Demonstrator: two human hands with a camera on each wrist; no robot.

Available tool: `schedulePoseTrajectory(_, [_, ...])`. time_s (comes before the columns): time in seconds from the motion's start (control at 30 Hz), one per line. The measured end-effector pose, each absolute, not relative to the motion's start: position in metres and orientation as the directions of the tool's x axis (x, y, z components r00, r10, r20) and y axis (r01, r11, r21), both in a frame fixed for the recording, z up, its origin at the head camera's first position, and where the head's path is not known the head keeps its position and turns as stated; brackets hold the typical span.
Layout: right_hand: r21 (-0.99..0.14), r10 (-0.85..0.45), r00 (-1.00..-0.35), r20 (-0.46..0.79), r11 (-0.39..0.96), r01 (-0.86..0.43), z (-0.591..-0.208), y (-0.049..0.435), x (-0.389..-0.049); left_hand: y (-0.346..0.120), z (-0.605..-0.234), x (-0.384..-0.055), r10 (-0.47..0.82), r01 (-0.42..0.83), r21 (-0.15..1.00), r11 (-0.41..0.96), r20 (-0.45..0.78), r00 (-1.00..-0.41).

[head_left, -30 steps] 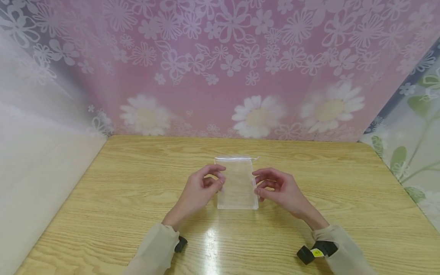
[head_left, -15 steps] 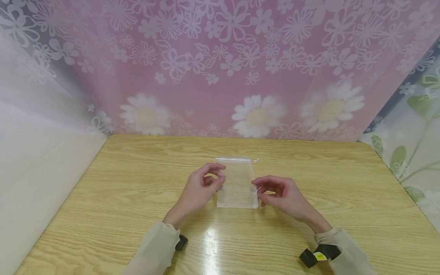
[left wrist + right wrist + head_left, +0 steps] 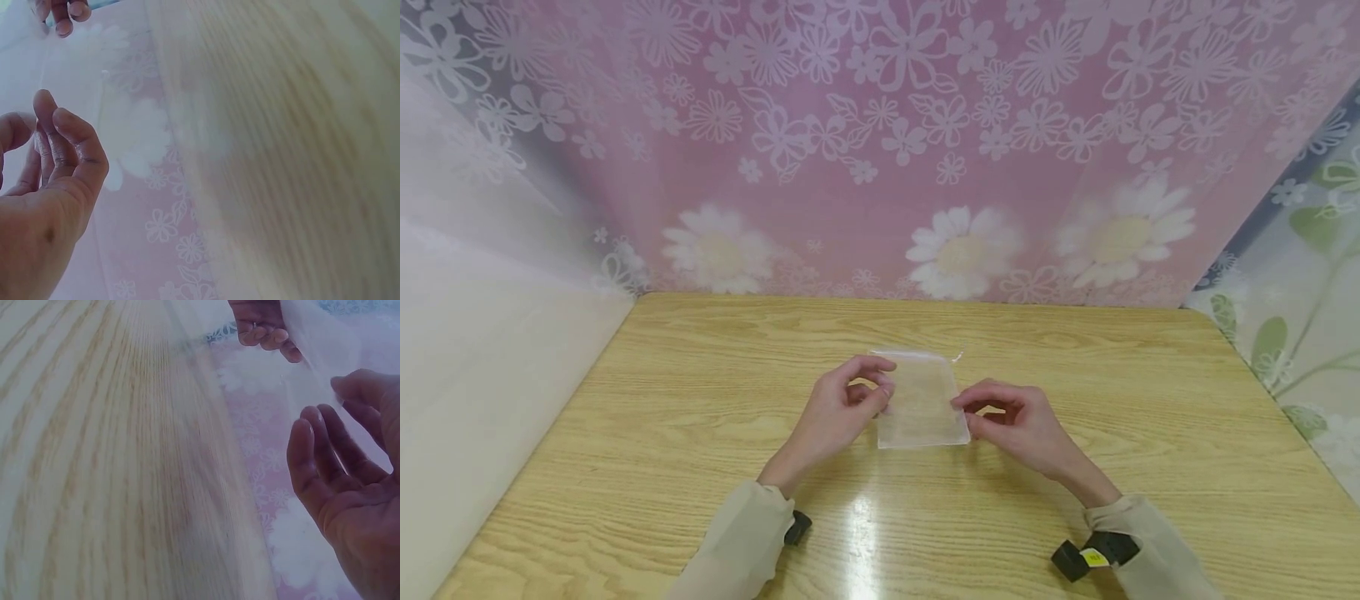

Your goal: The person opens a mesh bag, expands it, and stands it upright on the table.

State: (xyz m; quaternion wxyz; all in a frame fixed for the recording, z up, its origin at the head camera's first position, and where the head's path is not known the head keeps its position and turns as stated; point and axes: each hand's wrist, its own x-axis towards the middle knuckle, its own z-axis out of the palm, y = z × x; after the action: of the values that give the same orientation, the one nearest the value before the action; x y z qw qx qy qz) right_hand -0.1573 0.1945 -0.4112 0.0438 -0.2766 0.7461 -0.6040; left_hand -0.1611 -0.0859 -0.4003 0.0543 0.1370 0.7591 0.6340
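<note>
A sheer white drawstring pouch is held flat between my two hands in the head view, its drawstring end pointing away from me. My left hand pinches the pouch's left edge between thumb and fingers. On the opposite edge, near the lower right corner, my right hand pinches the fabric. A short cord end sticks out at the top right. In the right wrist view the thin fabric stretches from the right fingertips towards the left hand. The table's wood grain shows through the pouch.
The wooden table spreads out all round the hands. A pink flowered curtain hangs along its back edge. Pale cloth stands at the left, and leaf-patterned cloth at the right. Each wrist wears a black strap.
My right hand has slid down the pouch's right edge towards the lower corner and now pinches there. The pouch's top edge has tipped lower and skewed. The left hand has hardly moved.
</note>
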Motion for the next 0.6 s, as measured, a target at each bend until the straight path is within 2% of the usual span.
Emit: schedulePoseTrajectory(0.6, [-0.884,-0.346,-0.837,0.424,0.040,-0.465,-0.4088,0.1944,-0.1609,-0.0935,-0.3950,-0.1602,0.304,0.129,0.962,0.240,0.052,-0.951])
